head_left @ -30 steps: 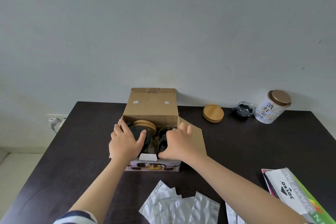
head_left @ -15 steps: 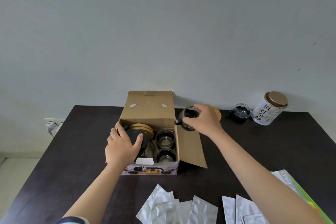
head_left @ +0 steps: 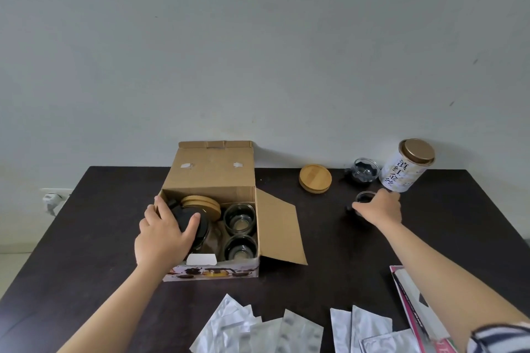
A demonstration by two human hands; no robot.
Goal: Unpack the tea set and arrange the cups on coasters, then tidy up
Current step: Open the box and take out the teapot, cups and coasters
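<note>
Beside the tea tin [head_left: 407, 169], right hand [head_left: 378, 208] fingers wrap a glass cup [head_left: 364, 198] — set it down softly; left hand [head_left: 163, 233] spreads wide — steadying the box [head_left: 213, 178].

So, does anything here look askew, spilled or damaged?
Nothing stands out. The box sits open with two cups upright inside, and the right hand holds another cup upright near the tin.

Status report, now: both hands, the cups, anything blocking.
Left hand on the black teapot lid inside the box. Right hand gripping a glass cup beside the tea tin. Two cups boxed. Nothing blocking.
</note>
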